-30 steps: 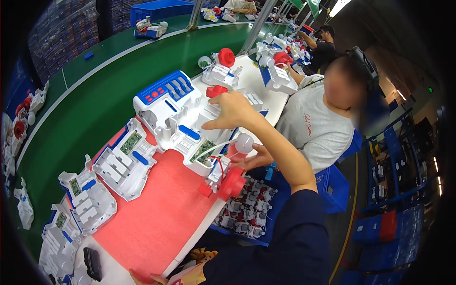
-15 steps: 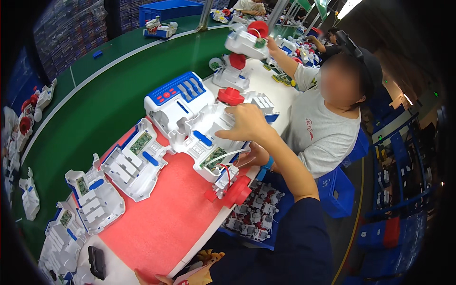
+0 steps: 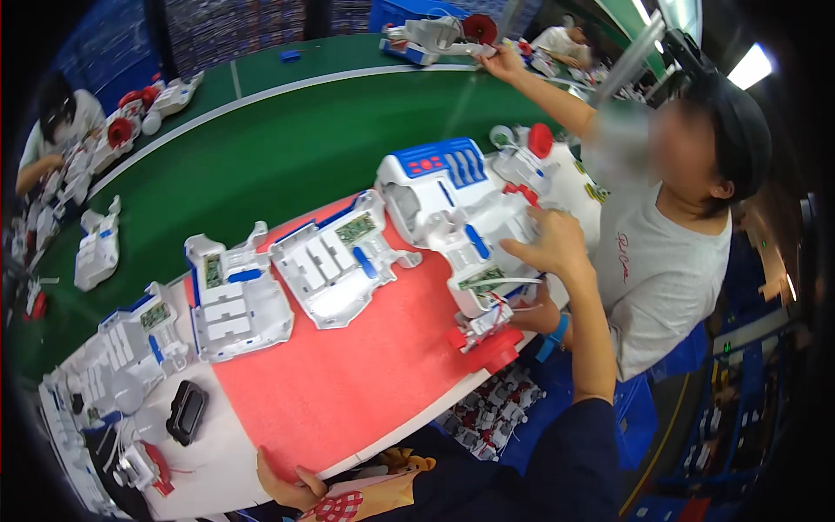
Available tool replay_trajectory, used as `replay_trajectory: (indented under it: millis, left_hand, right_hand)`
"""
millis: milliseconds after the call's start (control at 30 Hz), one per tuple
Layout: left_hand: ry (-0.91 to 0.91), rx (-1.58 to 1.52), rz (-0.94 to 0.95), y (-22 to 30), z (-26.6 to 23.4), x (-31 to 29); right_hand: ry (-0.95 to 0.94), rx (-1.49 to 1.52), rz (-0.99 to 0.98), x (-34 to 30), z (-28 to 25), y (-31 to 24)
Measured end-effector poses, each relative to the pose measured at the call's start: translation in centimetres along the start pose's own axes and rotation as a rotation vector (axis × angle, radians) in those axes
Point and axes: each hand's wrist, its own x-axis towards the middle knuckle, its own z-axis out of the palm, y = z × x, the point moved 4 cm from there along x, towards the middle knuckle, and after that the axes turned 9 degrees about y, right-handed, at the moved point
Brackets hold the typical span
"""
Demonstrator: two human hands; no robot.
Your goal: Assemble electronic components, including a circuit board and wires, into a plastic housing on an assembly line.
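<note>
We hold our right hand (image 3: 557, 244) with thumb and fingers spread wide at two o'clock from the mat (image 3: 339, 383), beside the shell (image 3: 467, 261), contact unclear; our left hand (image 3: 294, 489) lies at the mat's seven o'clock edge, its grip not determinable. We judge this shell partly done: board (image 3: 483, 279) and blue bar (image 3: 477, 242) are in, but the red unit (image 3: 489, 350) sits outside at three o'clock. Shells from nine to twelve (image 3: 326, 296) show no red unit.

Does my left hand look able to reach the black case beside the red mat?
Probably yes: your left hand is by the red mat; nothing visible blocks the way to the black case.
</note>
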Motion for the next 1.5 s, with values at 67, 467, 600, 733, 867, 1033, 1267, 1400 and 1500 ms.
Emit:
replay_trajectory:
  millis: [67,467,600,733,867,1033,1267,1400,1500]
  left_hand:
    - [-0.049,0.018,0.037,-0.3,-0.6,0.7]
    - [-0.030,0.038,0.011,-4.2,-4.5,1.8]
    - [-0.071,0.100,0.041,-6.4,-7.2,1.4]
    - [-0.078,0.059,0.007,-7.3,-9.0,1.7]
    - [-0.058,0.064,-0.042,-7.6,-10.9,1.4]
    - [-0.044,0.059,-0.026,-7.9,-12.4,1.1]
    - [-0.021,-0.054,0.039,-6.7,-10.3,1.1]
    - [0.028,-0.015,0.032,-5.6,-7.8,0.4]
    - [0.068,-0.039,0.029,-4.8,-6.6,0.3]
  right_hand:
    - [0.026,0.003,-0.021,-0.5,-0.4,-0.6]
    - [0.184,0.010,0.006,-3.3,-3.7,-5.0]
    - [0.114,0.024,-0.048,-4.8,-1.5,-6.6]
    - [0.198,0.085,-0.100,-7.3,-3.9,-5.7]
    - [0.163,0.208,-0.054,-7.5,-3.6,-7.2]
    - [0.144,0.253,-0.022,-9.1,-4.6,-7.6]
    - [0.176,0.063,0.090,-9.3,-5.5,-4.2]
    - [0.129,0.198,0.157,-6.0,-2.0,-5.8]
    - [0.201,0.207,0.094,-4.0,-0.9,-5.2]
